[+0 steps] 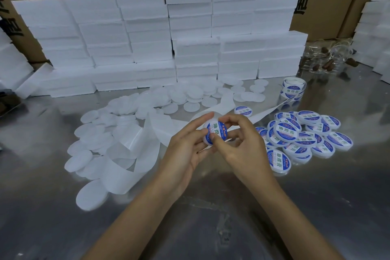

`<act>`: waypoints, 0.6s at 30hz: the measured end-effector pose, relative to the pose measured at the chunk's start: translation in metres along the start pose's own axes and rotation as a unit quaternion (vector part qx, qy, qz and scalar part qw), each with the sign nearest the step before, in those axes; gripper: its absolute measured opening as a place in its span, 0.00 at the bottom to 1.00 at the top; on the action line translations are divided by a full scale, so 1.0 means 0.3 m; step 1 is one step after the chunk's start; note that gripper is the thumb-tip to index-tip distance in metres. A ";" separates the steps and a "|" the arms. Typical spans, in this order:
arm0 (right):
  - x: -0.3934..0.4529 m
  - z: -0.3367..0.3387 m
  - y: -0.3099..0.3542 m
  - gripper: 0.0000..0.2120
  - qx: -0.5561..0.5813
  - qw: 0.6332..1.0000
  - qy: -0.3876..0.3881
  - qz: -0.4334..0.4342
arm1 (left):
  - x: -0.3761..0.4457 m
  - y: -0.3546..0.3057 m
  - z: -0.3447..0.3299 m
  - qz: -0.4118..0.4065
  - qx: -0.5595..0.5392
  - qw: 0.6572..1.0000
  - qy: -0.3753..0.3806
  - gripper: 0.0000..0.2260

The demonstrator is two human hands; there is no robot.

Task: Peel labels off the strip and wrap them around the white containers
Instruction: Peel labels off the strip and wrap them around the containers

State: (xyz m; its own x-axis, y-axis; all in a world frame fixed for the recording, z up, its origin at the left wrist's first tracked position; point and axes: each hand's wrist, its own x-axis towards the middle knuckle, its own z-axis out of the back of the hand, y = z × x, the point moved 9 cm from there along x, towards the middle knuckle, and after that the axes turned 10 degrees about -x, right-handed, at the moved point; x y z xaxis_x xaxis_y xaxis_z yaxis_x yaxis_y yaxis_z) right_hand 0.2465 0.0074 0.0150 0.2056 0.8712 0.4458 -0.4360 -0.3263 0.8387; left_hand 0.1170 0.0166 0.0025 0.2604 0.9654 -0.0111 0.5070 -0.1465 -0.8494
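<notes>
a white container (213, 133) was held above the metal table (211, 207), pinched at its rim by the left hand (185, 150) so the face stayed exposed. its label (218, 132) was pressed down by the curled fingers of the right hand (242, 143), apparently to seat it. labelled ones (299, 135) were piled at right, near the roll (293, 88).

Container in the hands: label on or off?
On. The container shows a blue-and-white printed label on its face, pinched between left hand and right hand. Full adhesion: cannot tell.

Unlabelled containers (99, 139) lie left, labelled containers (304, 133) right, foam boxes (190, 38) stacked behind both.
</notes>
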 end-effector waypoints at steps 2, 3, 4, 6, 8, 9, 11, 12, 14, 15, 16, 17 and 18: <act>-0.002 0.001 0.005 0.16 -0.046 0.999 -0.014 0.014 | 0.001 0.000 0.005 0.002 -0.014 1.000 -0.001 0.16; 0.000 0.005 0.001 0.19 -0.072 0.997 -0.019 0.013 | 0.002 -0.001 0.009 0.003 -0.028 1.000 -0.002 0.16; 0.005 0.012 -0.012 0.25 -0.088 0.996 -0.020 0.000 | 0.003 -0.002 0.013 0.006 -0.049 0.999 -0.004 0.16; 0.016 0.028 -0.045 0.37 -0.077 0.996 -0.012 -0.045 | 0.005 0.000 0.015 0.019 -0.102 0.995 -0.001 0.15; 0.017 0.033 -0.053 0.36 -0.072 0.996 -0.003 -0.051 | 0.006 0.008 0.005 0.033 -0.143 0.989 0.009 0.16; 0.013 0.030 -0.050 0.32 -0.083 0.995 0.003 -0.045 | 0.005 0.015 -0.003 0.040 -0.158 0.986 0.015 0.16; 0.006 0.018 -0.037 0.26 -0.115 0.993 0.013 -0.029 | 0.002 0.028 -0.019 0.053 -0.181 0.982 0.027 0.18; 0.003 0.015 -0.030 0.24 -0.135 0.991 0.015 -0.016 | 0.001 0.035 -0.026 0.059 -0.189 0.980 0.033 0.20; 0.000 0.022 -0.013 0.21 -0.176 0.984 0.008 0.007 | -0.001 0.047 -0.032 0.074 -0.202 0.976 0.042 0.21; 0.000 0.030 -0.002 0.20 -0.200 0.980 0.002 0.017 | -0.002 0.052 -0.034 0.082 -0.206 0.974 0.048 0.20; 0.000 0.036 0.007 0.19 -0.221 0.975 -0.005 0.027 | -0.002 0.056 -0.037 0.090 -0.208 0.972 0.054 0.19; -0.001 0.038 0.013 0.18 -0.233 0.972 -0.008 0.035 | -0.002 0.057 -0.037 0.095 -0.209 0.971 0.058 0.19; -0.001 0.037 0.013 0.20 -0.232 0.972 -0.008 0.037 | -0.001 0.057 -0.035 0.099 -0.209 0.971 0.062 0.19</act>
State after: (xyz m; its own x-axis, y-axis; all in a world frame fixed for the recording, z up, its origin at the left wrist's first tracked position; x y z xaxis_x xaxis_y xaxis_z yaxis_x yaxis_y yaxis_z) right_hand 0.2545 0.0017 0.0215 0.1711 0.8448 0.5069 -0.7977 -0.1832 0.5745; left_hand 0.1342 0.0114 -0.0064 0.4709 0.8797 -0.0659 0.7194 -0.4262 -0.5485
